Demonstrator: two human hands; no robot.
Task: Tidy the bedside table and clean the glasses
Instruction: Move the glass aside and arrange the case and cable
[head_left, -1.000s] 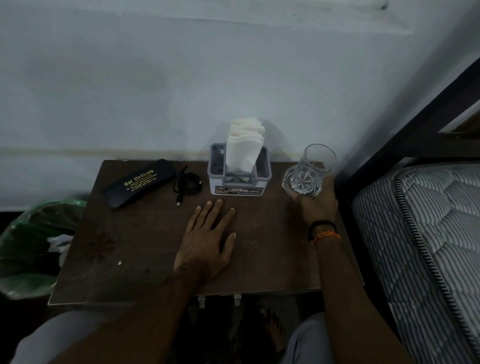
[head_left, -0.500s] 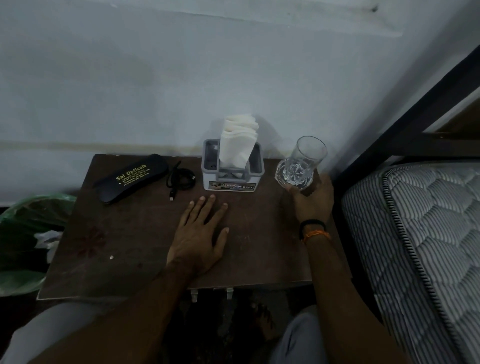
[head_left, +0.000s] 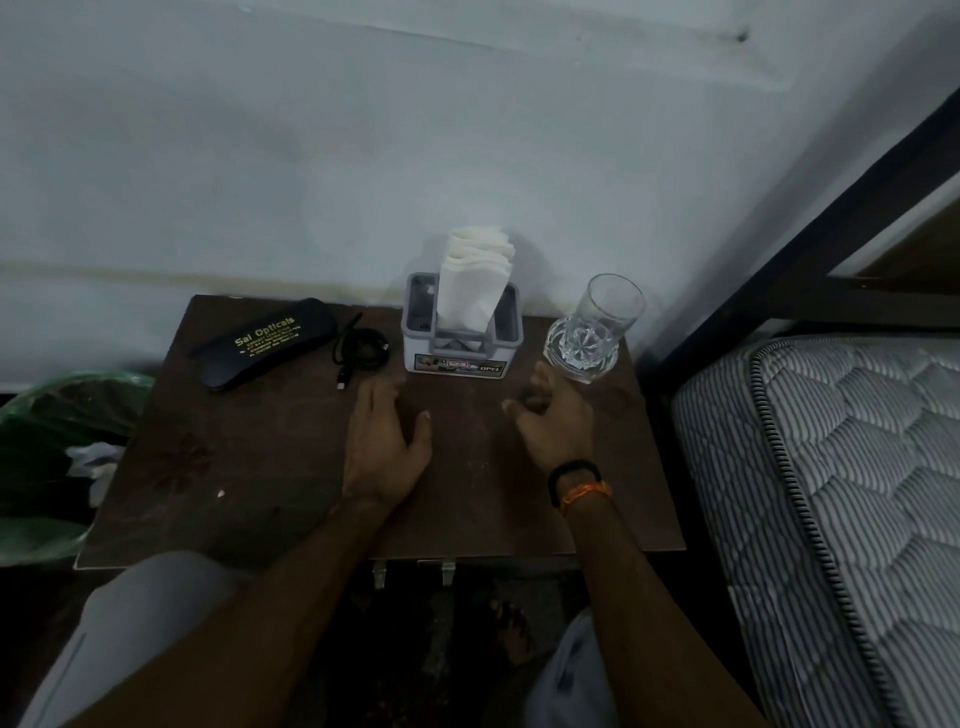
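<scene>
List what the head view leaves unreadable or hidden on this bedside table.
- Glasses case: closed, so its contents are hidden.
- Small print under its gold lettering: too small to read.
- Tissue holder label: blurred, mostly illegible.
- Left hand: motion blur smears the fingertips.
- Drinking glass: clear in dim light; any water cannot be told.

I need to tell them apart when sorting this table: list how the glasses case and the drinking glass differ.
The glasses case is black and opaque; the drinking glass is clear. The glasses case lies flat near the table's back left; the drinking glass stands upright at the back right. The glasses case bears gold lettering; the drinking glass has a cut pattern in its base. Both rest on the table, untouched by either hand.
</scene>
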